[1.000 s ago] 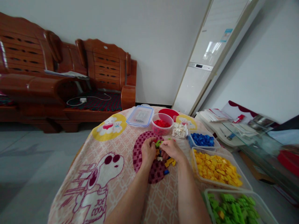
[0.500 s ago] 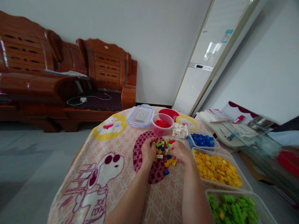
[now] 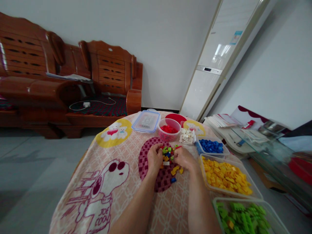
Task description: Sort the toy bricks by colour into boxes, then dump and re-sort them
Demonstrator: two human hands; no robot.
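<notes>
A small heap of mixed toy building bricks (image 3: pixel 166 158), in green, yellow, red, blue and white, lies on the purple checked circle of the tablecloth. Around its left side curves my left hand (image 3: pixel 154 158), thumb and fingers apart, with the fingertips touching the heap's edge. My right hand (image 3: pixel 184 158) is at the right side, its fingers drawn together down among the bricks; whatever they grip is hidden. Closer to me lie a few loose yellow bricks (image 3: pixel 175 170) and one blue brick (image 3: pixel 173 180).
Behind the heap stand a round tub of red bricks (image 3: pixel 170 120), white bricks (image 3: pixel 187 136) and a clear lid (image 3: pixel 146 121). Along the right are boxes of blue bricks (image 3: pixel 211 146), yellow bricks (image 3: pixel 226 175) and green bricks (image 3: pixel 243 217). A glass-topped stand (image 3: pixel 263 146) is further right.
My right hand has shifted slightly left, further over the heap, and a blue brick beside its fingers no longer shows. My left hand has barely moved.
</notes>
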